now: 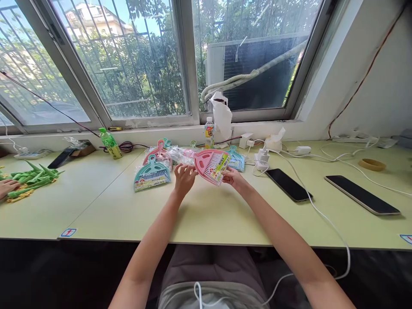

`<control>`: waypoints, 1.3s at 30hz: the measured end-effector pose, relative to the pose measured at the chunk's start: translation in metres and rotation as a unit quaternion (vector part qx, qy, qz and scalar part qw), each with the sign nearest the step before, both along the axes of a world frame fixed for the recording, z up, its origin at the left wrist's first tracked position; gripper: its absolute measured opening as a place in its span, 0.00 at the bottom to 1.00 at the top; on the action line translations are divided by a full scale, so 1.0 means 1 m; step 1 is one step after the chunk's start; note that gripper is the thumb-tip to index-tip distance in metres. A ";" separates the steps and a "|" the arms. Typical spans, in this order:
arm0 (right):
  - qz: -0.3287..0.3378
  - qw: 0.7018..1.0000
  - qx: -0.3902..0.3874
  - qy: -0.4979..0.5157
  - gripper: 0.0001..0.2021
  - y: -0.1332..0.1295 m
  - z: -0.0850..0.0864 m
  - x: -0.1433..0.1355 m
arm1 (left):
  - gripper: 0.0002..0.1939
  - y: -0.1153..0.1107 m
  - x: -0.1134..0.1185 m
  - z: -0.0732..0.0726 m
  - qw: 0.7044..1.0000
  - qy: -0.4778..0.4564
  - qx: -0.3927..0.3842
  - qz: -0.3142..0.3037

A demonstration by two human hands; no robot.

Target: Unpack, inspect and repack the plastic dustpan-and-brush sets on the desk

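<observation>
A pink dustpan-and-brush set with a yellow-green label is tilted just above the table. My right hand grips its lower right edge, fingers closed. At its left edge is my left hand, fingers bent near the plastic wrapping; whether it grips anything is unclear. A teal packaged set lies left of my left hand. Behind are a red-pink set and clear wrapping, partly overlapped. Another blue-teal set sits behind my right hand.
Two dark phones or tablets lie at right among white cables and chargers. Bottles stand or lean near the window. At far left, another person's hand touches green leafy items.
</observation>
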State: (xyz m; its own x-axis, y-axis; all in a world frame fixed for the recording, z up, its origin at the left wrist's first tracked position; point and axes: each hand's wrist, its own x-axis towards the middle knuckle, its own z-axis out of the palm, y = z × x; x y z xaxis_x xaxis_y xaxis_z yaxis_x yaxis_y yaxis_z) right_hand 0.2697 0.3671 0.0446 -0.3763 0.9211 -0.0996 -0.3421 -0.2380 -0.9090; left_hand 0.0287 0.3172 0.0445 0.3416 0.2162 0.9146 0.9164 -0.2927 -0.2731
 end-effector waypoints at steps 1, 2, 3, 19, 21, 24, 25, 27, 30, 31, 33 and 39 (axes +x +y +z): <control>0.005 1.000 -0.002 -0.003 0.12 0.000 0.001 0.000 | 0.14 0.000 0.000 -0.001 1.000 0.009 0.006 -0.004; 0.007 1.000 -0.003 -0.003 0.12 0.000 0.001 0.000 | 0.13 0.001 0.000 -0.003 1.000 0.012 0.002 -0.008; 0.007 1.000 -0.004 -0.001 0.12 0.000 0.001 0.001 | 0.13 0.002 0.000 -0.005 1.000 0.009 -0.009 -0.012; -0.029 0.997 0.064 0.002 0.22 0.002 -0.004 0.000 | 0.36 0.014 0.001 0.013 0.558 -0.661 -0.301 -0.401; -0.012 0.996 0.084 -0.017 0.24 0.000 -0.005 -0.002 | 0.30 0.015 0.001 0.013 0.499 -0.676 -0.326 -0.434; 0.014 0.994 0.104 -0.034 0.27 -0.004 -0.007 -0.007 | 0.20 0.016 0.003 0.008 0.458 -0.701 -0.317 -0.446; 0.020 0.993 0.106 -0.036 0.27 -0.005 -0.008 -0.009 | 0.18 0.017 0.004 0.005 0.449 -0.708 -0.316 -0.445; 0.022 0.993 0.108 -0.036 0.26 -0.008 -0.009 -0.012 | 0.15 0.019 0.006 0.002 0.434 -0.712 -0.326 -0.445; -0.007 0.994 0.105 -0.033 0.26 -0.012 -0.008 -0.016 | 0.15 0.018 0.009 0.001 0.423 -0.701 -0.354 -0.451; -0.019 0.994 0.103 -0.029 0.26 -0.013 -0.007 -0.017 | 0.16 0.017 0.011 0.001 0.421 -0.692 -0.369 -0.456; -0.041 0.994 0.098 -0.018 0.27 -0.015 -0.006 -0.018 | 0.21 0.012 0.018 0.001 0.419 -0.661 -0.415 -0.464; -0.074 0.993 0.088 -0.008 0.25 -0.016 -0.007 -0.019 | 0.31 0.004 0.040 -0.007 0.430 -0.595 -0.513 -0.446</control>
State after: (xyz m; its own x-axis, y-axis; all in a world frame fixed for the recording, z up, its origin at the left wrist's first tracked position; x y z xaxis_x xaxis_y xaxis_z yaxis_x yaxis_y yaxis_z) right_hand 0.2507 0.3510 0.0373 -0.2357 0.9697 0.0639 -0.3470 -0.0226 -0.9376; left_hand 0.0691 0.3217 0.0380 0.1297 0.9821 0.1365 -0.3719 -0.0794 0.9249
